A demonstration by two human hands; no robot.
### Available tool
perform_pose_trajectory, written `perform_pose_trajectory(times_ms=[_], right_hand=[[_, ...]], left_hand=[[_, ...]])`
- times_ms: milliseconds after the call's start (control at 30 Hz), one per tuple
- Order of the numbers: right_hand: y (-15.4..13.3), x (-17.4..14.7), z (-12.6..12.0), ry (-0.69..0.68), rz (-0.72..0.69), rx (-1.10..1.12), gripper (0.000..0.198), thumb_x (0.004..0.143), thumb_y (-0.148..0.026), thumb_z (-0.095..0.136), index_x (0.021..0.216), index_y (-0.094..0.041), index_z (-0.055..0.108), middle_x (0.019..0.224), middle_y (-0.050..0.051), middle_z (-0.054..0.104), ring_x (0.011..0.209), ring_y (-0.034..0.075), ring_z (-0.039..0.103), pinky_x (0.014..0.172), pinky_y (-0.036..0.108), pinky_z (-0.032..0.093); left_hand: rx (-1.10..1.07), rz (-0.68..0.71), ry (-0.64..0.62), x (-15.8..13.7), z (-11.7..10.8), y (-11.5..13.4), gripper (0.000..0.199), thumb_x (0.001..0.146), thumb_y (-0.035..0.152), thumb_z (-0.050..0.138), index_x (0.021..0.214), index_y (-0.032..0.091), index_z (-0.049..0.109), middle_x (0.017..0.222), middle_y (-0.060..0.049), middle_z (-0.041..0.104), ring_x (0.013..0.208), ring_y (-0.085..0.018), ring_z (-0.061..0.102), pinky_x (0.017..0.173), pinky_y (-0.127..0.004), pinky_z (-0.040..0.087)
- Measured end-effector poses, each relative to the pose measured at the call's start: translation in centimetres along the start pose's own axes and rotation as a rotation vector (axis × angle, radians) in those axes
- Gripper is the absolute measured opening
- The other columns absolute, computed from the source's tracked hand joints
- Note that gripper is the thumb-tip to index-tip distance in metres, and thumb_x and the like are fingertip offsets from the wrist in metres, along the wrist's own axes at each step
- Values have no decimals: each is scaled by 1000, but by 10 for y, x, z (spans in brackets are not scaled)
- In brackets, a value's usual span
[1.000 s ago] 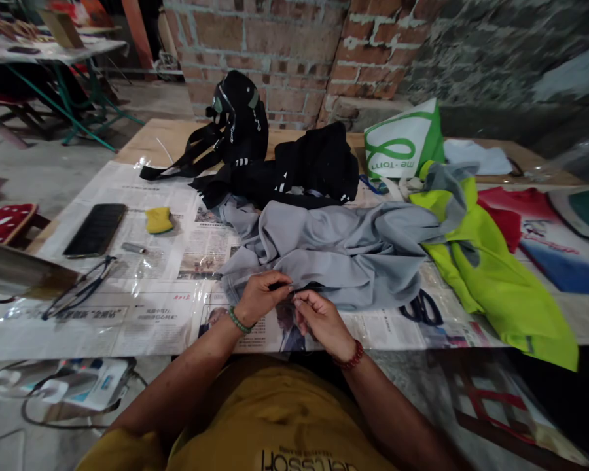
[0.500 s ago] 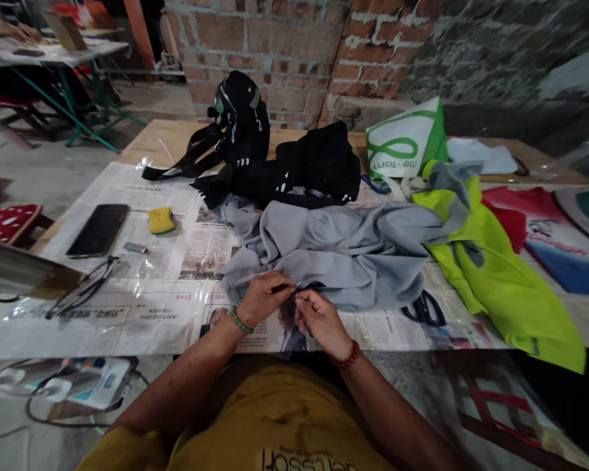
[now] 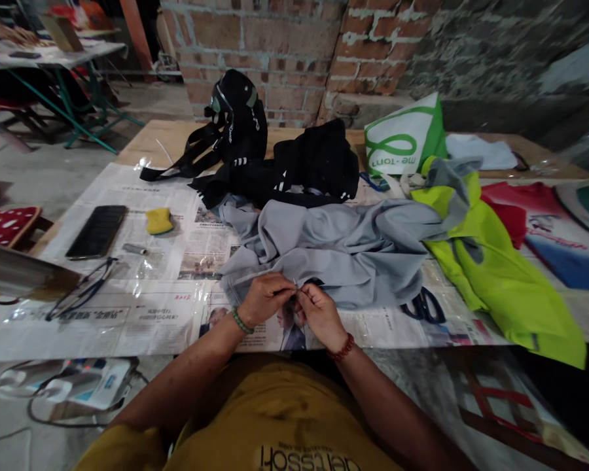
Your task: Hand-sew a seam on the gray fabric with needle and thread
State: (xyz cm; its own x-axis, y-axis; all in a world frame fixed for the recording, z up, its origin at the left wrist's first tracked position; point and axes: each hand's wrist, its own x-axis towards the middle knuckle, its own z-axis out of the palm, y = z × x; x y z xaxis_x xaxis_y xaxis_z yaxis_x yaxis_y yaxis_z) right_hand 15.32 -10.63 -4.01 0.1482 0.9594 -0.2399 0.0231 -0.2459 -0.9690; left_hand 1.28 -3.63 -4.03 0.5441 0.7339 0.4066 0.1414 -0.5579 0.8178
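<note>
My left hand [image 3: 266, 297], with a green bead bracelet at the wrist, is closed in a pinch. Opposite it, my right hand [image 3: 321, 313] wears a red bead bracelet and also pinches, thumb against forefinger. The fingertips of both hands meet. A thin, pale needle [image 3: 295, 282] sticks up between them, seemingly in the right fingers; whatever the left fingertips hold is too small to make out. Just beyond the hands lies a crumpled grey garment [image 3: 343, 226]. To its right rest dark-handled scissors [image 3: 425, 306]. A small grey thread spool [image 3: 135, 249] lies off to the left.
Newspaper under clear plastic covers the table [image 3: 142, 314]. A phone [image 3: 97, 231], yellow sponge [image 3: 159, 221] and metal cylinder [image 3: 24, 269] are left. Behind lie a black bag [image 3: 245, 118], black cloth [image 3: 319, 160] and green-white bag [image 3: 402, 137]; a yellow-green garment [image 3: 495, 261] is right.
My fingertips have shifted slightly against each other, and the needle now points more upward. The things on the table stay where they were; the view has moved a little.
</note>
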Motion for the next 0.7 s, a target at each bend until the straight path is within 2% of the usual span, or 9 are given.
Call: perform_pose_trajectory(times_ms=[133,233,400,500,700], right_hand=[[-1,2,0,24,-53,37,26,77,-46,56,78,-22,48,63,-4,54,47,9,48,47,23,39],[0,4,2,55,-82,105,26,76,-43,59,86,-23,46,68,-3,56,54,11,53,51,24,40],[2,5,6,116,-100,168,27,75,-40,61,83,-24,41,67,-4,55,56,11,54,55,24,41],[2,3,10,132,-90,189,27,74,-40,61,82,-24,41,66,-4,55,54,11,53,53,24,41],[2,2,14,117,-51,223,31,73,-42,62,82,-24,39,61,-6,53,47,10,50,47,22,37]], left_hand=[[5,-39,28,1,0,1,13,83,18,58,81,18,71,77,-5,71,75,-15,65,73,-26,52],[53,-149,64,1,0,3,11,78,17,62,86,18,69,81,-4,71,77,-15,65,73,-27,52],[36,-313,145,0,2,6,28,72,16,68,99,17,62,88,-4,71,75,-15,66,66,-24,52],[19,-290,200,-2,3,6,31,74,15,65,105,17,58,94,-5,71,75,-14,67,67,-24,53],[149,-151,139,-8,7,-2,30,81,16,60,111,18,53,95,-5,71,89,-17,70,83,-30,56]])
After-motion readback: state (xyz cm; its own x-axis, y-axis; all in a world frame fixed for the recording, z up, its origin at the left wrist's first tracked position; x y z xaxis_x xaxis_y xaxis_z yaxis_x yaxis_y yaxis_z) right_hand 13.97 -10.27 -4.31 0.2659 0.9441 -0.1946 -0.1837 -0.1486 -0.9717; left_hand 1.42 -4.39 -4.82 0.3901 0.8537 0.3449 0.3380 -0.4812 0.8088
